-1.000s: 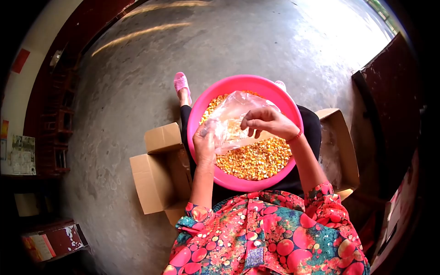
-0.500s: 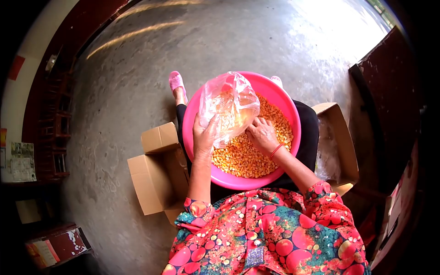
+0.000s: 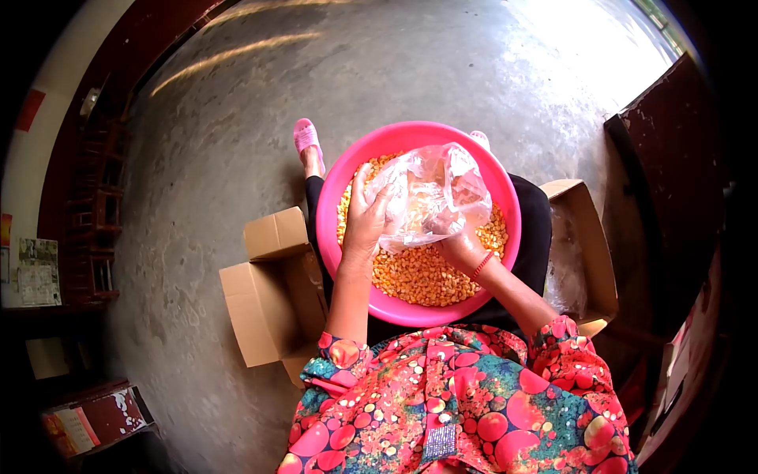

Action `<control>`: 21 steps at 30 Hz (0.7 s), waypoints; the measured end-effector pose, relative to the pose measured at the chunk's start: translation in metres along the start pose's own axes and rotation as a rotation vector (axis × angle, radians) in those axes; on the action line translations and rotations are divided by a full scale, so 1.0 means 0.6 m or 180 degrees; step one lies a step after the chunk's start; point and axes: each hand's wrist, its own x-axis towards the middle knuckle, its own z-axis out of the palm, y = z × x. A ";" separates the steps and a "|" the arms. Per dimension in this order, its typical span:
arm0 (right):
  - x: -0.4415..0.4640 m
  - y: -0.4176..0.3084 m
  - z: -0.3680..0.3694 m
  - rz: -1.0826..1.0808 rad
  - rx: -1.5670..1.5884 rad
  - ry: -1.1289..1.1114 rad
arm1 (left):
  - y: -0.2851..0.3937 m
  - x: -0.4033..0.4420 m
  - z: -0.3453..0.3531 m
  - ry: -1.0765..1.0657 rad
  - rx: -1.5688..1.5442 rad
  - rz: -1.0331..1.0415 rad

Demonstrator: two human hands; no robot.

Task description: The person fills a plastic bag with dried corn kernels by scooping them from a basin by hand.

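Note:
A clear plastic bag (image 3: 430, 189) is held over a wide pink basin (image 3: 335, 296) of yellow-orange corn kernels (image 3: 422, 280). My left hand (image 3: 365, 220) grips the left side of the bag, its thumb against the film. My right hand (image 3: 459, 243), with a red bracelet on the wrist, is at the near right edge of the bag. Its fingers are covered by the crumpled, shiny film, so I cannot tell what they hold. The basin rests on my lap between my knees.
An open cardboard box (image 3: 268, 308) stands to the left of the basin. Another cardboard box (image 3: 596, 253) with clear plastic inside is on the right. Dark wooden furniture (image 3: 99, 205) lines the left wall, and a dark panel (image 3: 671, 142) stands at the right.
The bag has moved right and toward me, uncovering kernels on the left. My left hand went with it. My right hand has shifted slightly right, and its fingers are now behind the film.

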 end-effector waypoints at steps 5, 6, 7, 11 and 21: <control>-0.009 -0.037 -0.028 0.1110 0.1218 -0.1251 | 0.001 0.005 0.021 -0.0140 0.0026 0.0334; -0.006 -0.076 -0.055 0.1252 0.1435 -0.1712 | 0.004 0.003 0.021 -0.0187 0.0315 0.0459; -0.006 -0.108 -0.078 0.1886 0.2059 -0.2119 | -0.002 0.002 0.013 -0.0193 0.0308 0.0459; -0.008 -0.144 -0.089 0.2002 0.3656 -0.2186 | -0.028 -0.013 0.011 -0.0382 0.1909 0.0648; 0.108 -0.014 -0.005 0.2144 0.3517 0.0354 | -0.041 -0.040 0.010 0.0006 0.2037 0.0944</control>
